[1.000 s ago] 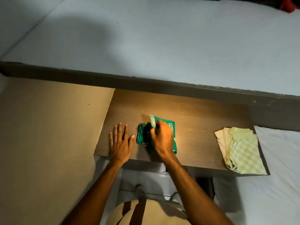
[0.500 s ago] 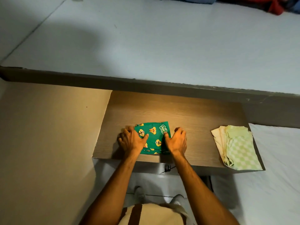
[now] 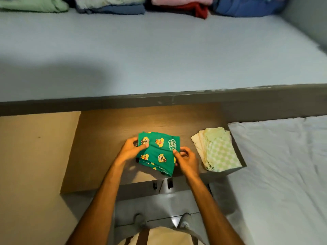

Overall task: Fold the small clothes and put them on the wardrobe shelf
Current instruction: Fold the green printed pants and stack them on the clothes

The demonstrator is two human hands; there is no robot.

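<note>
A folded green garment [image 3: 159, 152] printed with yellow cartoon faces is held just above the wooden table [image 3: 106, 138]. My left hand [image 3: 131, 149] grips its left edge, thumb on top. Its right edge is pinched by my right hand [image 3: 186, 159]. Beyond the table lies the pale blue wardrobe shelf [image 3: 159, 55], with its dark front lip running across the view. A row of folded clothes [image 3: 113, 5] lines the back of that shelf.
A folded pale green checked cloth [image 3: 216, 150] lies on the table's right end. A white sheet [image 3: 283, 174] covers the surface to the right. A tan panel [image 3: 33, 156] stands at the left. My feet show on the floor below the table's front edge.
Both hands went from pressing the green garment flat on the table to gripping its sides and lifting it. The view tilted up, so the clothes at the back of the shelf now show.
</note>
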